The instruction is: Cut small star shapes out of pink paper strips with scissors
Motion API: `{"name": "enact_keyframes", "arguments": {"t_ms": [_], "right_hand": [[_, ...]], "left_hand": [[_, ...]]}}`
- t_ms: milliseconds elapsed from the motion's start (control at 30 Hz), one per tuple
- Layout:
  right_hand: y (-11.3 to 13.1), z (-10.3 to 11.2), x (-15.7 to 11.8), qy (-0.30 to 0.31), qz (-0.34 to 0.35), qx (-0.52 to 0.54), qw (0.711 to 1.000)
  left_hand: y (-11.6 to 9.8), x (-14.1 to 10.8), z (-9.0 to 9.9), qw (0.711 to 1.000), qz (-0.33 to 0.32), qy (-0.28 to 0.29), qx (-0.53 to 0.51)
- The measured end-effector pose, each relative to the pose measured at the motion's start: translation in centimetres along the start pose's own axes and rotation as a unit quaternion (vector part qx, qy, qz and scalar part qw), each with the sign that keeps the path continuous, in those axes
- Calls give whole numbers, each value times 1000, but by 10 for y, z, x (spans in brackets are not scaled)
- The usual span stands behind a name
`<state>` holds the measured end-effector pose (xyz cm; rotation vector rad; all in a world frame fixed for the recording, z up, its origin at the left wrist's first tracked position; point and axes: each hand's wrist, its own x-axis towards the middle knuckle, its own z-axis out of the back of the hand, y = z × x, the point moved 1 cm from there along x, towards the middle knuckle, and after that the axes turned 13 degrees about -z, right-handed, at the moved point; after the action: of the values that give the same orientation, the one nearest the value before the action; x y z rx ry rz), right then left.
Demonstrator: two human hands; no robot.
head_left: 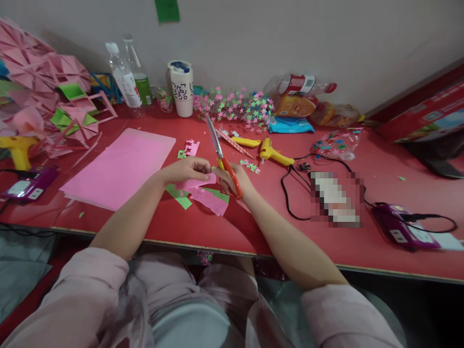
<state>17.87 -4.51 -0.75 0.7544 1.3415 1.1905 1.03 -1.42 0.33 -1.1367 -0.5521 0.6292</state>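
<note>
1 left hand is pinching a strip of pink paper above a red table, thumb and fingertips pressing together on it. The strip is pointing towards the right hand. The right hand is clasping scissors by the orange handles; the blades are pointing away from the person, towards the wall. Whether the blades are standing apart or together, I cannot tell. Right fingertips are hovering just beside the strip's end; contact I cannot confirm.

Below the hands, 1 pink offcut and 2 green offcuts are lying on the table. Just beyond the left hand, a notched pink scrap is lying. A stack of pink sheets is occupying the table's left part.

Beyond the right hand, a cluster of paper stars is lying near a yellow cutter, a striped stick and a yellow glue gun. Farther back, a white cup is standing beside a heap of pink and green stars. To its left, 2 bottles are standing upright. At the right, a purple box is resting with a black cord. 1 item beside the right forearm is showing only as blurred squares, its kind remaining undetermined
</note>
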Motion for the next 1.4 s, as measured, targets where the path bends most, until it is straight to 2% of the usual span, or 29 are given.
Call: {"name": "enact_keyframes", "arguments": {"t_ms": [100,200,333,467,533,667,733,800,867,967,1067,1233,1300,1400], "right_hand": [[-2,-3,-2,15,2,-14,1000],[-2,-3,-2,-1,21,-2,1000],[-1,1,0,-48,36,22,998],[-3,5,5,-37,36,78,996],[-4,6,8,-26,34,129,991],[0,7,10,-21,53,197,979],[1,6,9,-36,52,190,980],[1,5,8,-44,48,177,982],[-2,3,8,-44,52,165,984],[-5,0,7,-47,73,144,986],[-6,-1,5,-47,82,127,987],[-1,0,2,-48,87,101,990],[1,2,-1,-35,87,84,992],[5,3,-6,-24,63,28,997]], "left_hand": [[3,2,-1,1000,-2,-24,-3],[4,2,-2,999,-6,-34,10],[1,-1,-4,997,35,-11,-63],[-1,-3,-4,992,39,5,-120],[-1,-3,-1,985,25,-22,-167],[2,-2,2,966,-13,-130,-221],[3,-1,-1,969,-41,-128,-208],[4,-1,-8,981,-56,-70,-169],[3,0,-15,991,-43,-40,-119],[0,2,-21,995,-36,-68,-65],[-3,5,-22,991,-36,-127,-30],[0,6,-22,994,-2,-110,-19],[4,6,-19,986,-22,-156,-46],[9,8,-10,949,-70,-289,-101]]}}
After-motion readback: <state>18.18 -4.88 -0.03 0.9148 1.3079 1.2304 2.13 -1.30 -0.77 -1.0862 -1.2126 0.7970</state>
